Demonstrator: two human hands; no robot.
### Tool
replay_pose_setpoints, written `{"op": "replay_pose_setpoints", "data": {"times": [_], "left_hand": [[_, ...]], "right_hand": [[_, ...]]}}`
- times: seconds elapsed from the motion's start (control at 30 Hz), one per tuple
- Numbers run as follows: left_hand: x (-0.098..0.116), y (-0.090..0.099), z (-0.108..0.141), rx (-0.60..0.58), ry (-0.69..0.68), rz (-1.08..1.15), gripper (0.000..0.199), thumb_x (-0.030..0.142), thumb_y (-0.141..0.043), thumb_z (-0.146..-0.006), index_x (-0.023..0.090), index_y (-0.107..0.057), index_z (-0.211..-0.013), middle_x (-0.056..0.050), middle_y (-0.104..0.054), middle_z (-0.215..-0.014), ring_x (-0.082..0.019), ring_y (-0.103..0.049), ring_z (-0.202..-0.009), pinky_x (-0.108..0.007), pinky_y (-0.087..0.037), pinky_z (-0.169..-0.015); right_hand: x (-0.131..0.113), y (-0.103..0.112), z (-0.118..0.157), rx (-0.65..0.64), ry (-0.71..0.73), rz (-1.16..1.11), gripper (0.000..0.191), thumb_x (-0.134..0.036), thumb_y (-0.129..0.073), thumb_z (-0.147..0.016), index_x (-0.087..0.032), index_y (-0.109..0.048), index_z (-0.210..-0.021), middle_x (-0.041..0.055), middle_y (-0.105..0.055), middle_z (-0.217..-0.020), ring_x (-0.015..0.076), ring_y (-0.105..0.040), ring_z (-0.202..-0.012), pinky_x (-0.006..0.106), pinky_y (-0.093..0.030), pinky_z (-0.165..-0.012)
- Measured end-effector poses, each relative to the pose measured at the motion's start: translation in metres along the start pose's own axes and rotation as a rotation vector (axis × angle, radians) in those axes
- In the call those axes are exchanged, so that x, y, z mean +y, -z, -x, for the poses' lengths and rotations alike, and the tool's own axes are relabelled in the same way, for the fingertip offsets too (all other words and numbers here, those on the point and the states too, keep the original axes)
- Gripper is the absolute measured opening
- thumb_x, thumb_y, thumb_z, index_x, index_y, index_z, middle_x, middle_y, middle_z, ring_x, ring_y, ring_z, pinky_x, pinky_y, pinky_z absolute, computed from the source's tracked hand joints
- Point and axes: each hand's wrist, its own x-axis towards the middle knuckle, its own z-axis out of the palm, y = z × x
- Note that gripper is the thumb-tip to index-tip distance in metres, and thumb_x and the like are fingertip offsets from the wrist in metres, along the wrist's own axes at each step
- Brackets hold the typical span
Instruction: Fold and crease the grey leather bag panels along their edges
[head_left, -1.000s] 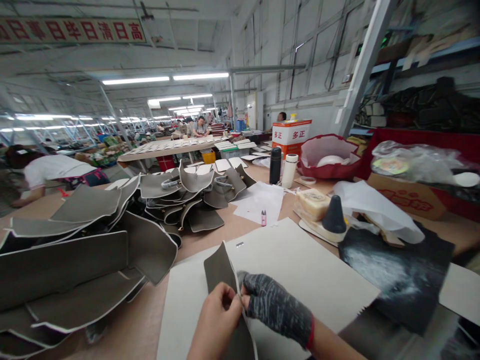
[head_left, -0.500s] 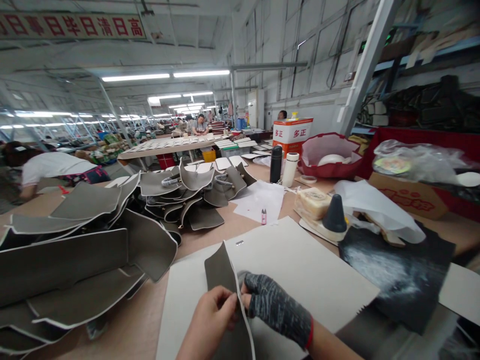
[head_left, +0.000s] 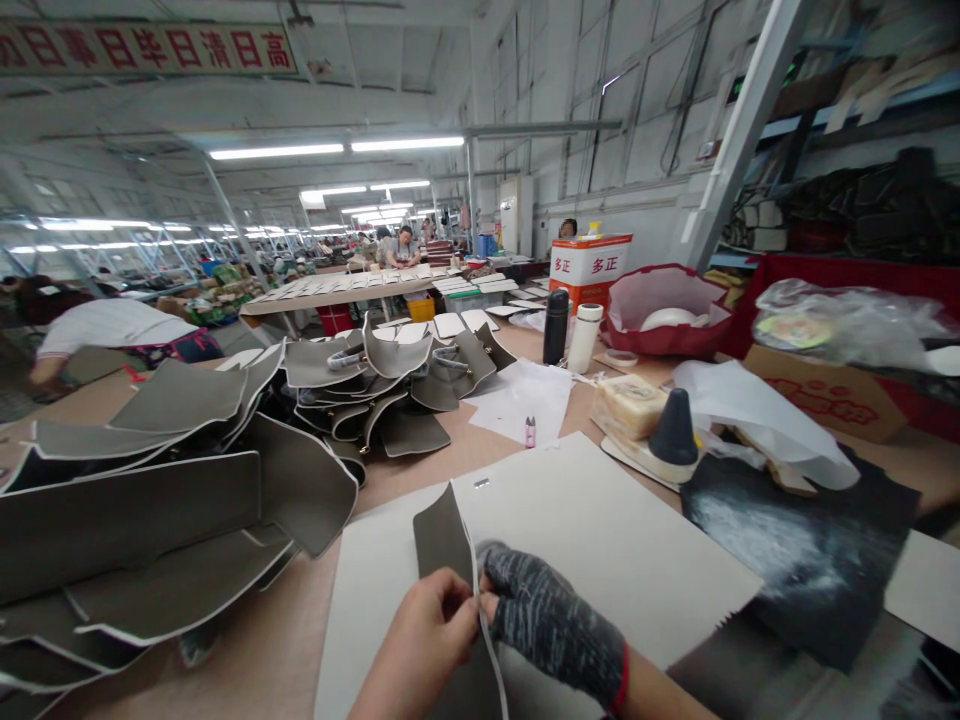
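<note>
Over a white card sheet [head_left: 540, 570] at the near side of the workbench [head_left: 300, 640], the head view shows a grey leather bag panel [head_left: 442, 540] with a white-bound edge held upright, its lower part hanging below the hands. That edge is pinched between the fingers of the bare left hand [head_left: 416, 640] and those of the right hand [head_left: 551, 625], which is covered by a grey knit fingerless glove [head_left: 559, 640]. Both hands are closed on the panel, though some fingertips are hidden. The panel is judged light and stiff yet bendable, its smooth face liable to slip, so it is best taken by the bound edge. To the left, a heap of similar panels [head_left: 135, 520] is piled, with a strip of bare bench left before the card. To the right, a black mottled sheet [head_left: 795, 540] lies just beside the card.
</note>
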Motion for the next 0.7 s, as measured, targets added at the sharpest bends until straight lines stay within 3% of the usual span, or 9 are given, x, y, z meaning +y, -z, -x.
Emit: {"op": "replay_pose_setpoints", "data": {"times": [0.27,0.47,0.57,0.7], "left_hand": [[-0.002,0.000,-0.003,0.048,-0.062,-0.221,0.012,0.022,-0.044,-0.068,0.019,-0.046,-0.057,0.003,-0.049,-0.048,-0.012,-0.047,-0.048,-0.022,-0.030,-0.045],[-0.004,-0.004,-0.004,0.091,-0.081,-0.220,0.017,0.026,-0.046,-0.068,0.021,-0.041,-0.053,0.005,-0.044,-0.045,-0.012,-0.043,-0.045,-0.022,-0.026,-0.044],[-0.004,-0.002,-0.004,0.101,-0.075,-0.143,0.016,0.025,-0.047,-0.066,0.021,-0.040,-0.053,0.006,-0.042,-0.043,-0.011,-0.043,-0.042,-0.022,-0.027,-0.042],[-0.008,0.007,-0.005,0.118,-0.007,0.018,0.008,0.022,-0.044,-0.061,0.022,-0.039,-0.053,0.007,-0.042,-0.042,-0.011,-0.044,-0.039,-0.021,-0.029,-0.040]], "right_hand": [[0.005,-0.013,0.003,0.076,-0.001,0.136,0.006,-0.022,-0.048,-0.068,-0.019,-0.051,-0.071,0.0042,-0.059,-0.072,0.0170,-0.053,-0.066,0.028,-0.040,-0.064],[0.021,-0.025,0.002,0.149,0.029,-0.012,0.003,-0.022,-0.048,-0.069,-0.019,-0.049,-0.069,0.0002,-0.055,-0.068,0.0135,-0.050,-0.063,0.025,-0.040,-0.062],[0.026,-0.014,0.002,0.094,0.024,-0.114,0.005,-0.022,-0.050,-0.070,-0.019,-0.049,-0.066,-0.0015,-0.054,-0.065,0.0122,-0.048,-0.061,0.023,-0.039,-0.059],[0.030,0.019,-0.004,0.084,0.019,-0.131,0.009,-0.020,-0.047,-0.070,-0.018,-0.047,-0.062,-0.0016,-0.051,-0.061,0.0121,-0.046,-0.059,0.023,-0.038,-0.057]]}}
